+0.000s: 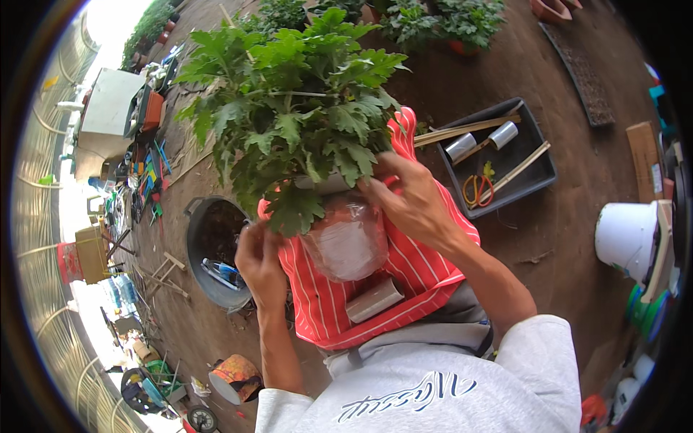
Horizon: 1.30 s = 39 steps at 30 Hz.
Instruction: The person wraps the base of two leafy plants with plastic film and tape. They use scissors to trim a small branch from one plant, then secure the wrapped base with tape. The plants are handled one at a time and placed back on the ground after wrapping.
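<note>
A leafy green plant (303, 119) stands before me above my lap, its base wound in clear plastic film (349, 243) over something pale. Under it lies a red-and-white striped apron (325, 303). My right hand (403, 189), blurred, touches the upper side of the wrapped base, below the leaves; its fingertips are partly hidden. At the other side, my left hand (260, 243) has bent fingers by the lowest leaves, also blurred; what it grips is unclear. A roll of clear film (374, 301) rests on the apron in my lap. A grey band (325, 184) shows under the leaves.
A black tray (525, 189) holds film rolls, wooden sticks and orange-handled scissors (479, 190). A round dark tub (197, 270) with bottles stands at the left. A white bucket (625, 238) stands at the right. Potted plants (468, 24) stand at the back; tools and clutter line the left wall.
</note>
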### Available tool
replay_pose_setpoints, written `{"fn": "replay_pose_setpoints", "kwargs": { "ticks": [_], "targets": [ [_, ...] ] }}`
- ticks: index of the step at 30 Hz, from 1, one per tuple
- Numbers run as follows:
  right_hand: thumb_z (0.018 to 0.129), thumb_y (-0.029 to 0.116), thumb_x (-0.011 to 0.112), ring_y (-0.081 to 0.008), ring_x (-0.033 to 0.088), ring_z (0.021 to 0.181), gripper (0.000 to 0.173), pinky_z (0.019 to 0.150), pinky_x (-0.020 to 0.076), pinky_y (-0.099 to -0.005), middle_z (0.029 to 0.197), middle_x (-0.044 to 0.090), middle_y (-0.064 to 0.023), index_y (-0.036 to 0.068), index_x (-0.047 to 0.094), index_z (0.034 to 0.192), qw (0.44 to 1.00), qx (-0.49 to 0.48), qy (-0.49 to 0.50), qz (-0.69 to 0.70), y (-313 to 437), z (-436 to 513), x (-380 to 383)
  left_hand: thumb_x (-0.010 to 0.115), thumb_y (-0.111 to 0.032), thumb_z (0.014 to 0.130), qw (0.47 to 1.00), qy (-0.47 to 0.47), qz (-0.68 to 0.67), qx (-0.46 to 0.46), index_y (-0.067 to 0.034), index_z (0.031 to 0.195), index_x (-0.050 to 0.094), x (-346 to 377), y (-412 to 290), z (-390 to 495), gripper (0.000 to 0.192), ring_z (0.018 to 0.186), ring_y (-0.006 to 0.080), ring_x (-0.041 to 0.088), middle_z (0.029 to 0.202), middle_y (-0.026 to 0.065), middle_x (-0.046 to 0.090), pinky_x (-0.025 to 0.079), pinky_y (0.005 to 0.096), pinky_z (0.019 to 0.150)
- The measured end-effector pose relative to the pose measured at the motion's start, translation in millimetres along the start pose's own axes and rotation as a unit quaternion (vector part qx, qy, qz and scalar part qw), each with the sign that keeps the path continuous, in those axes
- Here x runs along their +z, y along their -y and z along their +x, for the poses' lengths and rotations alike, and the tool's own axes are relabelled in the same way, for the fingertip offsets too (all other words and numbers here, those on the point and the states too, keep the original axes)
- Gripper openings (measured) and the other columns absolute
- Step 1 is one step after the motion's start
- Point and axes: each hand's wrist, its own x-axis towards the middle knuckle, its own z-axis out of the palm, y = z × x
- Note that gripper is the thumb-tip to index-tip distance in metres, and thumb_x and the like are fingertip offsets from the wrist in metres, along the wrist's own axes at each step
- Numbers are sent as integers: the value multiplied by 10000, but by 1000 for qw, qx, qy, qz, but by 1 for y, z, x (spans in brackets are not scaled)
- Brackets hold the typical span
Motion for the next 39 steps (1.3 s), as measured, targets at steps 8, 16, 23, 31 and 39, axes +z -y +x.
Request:
{"fn": "replay_pose_setpoints", "kwargs": {
  "ticks": [8,16,23,31,39],
  "targets": [
    [581,392,1054,-491,415,1497,1325,1253,377,-553,1592,437,-307,-50,346,1610,947,-205,108,-221,-14,-52,8,752,-164,1031,978,124,-109,-128,-53,1717,198,39,-21,-94,888,1167,228,681,1358,146,627,644,359,889],
    [562,328,1044,-517,430,1486,1228,1205,385,-590,1576,460,-306,-63,428,1550,908,-369,86,-179,27,-55,51,707,-347,1060,932,88,-340,-86,-40,1674,297,21,-42,-108,800,1388,317,600,1559,169,526,599,495,1090],
    [588,250,997,-515,391,1515,1146,1168,386,-633,1604,439,-287,-39,446,1550,819,-514,200,-160,75,-67,151,620,-564,1070,910,-56,-408,-49,-108,1607,431,-57,-43,-150,730,1399,318,597,1542,132,562,578,549,1082],
    [850,47,670,-514,412,1493,658,1235,361,-624,1553,466,-290,-102,509,1470,695,-648,295,-102,63,-142,267,647,-736,966,846,-260,-466,-16,-174,1598,443,-108,-12,-260,870,1384,320,588,1532,97,573,540,570,1078],
    [861,88,668,-506,388,1525,643,1279,331,-595,1544,472,-285,-111,516,1453,590,-655,465,-86,-4,-203,306,708,-611,968,729,-417,-543,-18,-139,1413,609,-89,133,-344,656,1233,321,678,1347,103,667,605,585,980]
  ]
}}
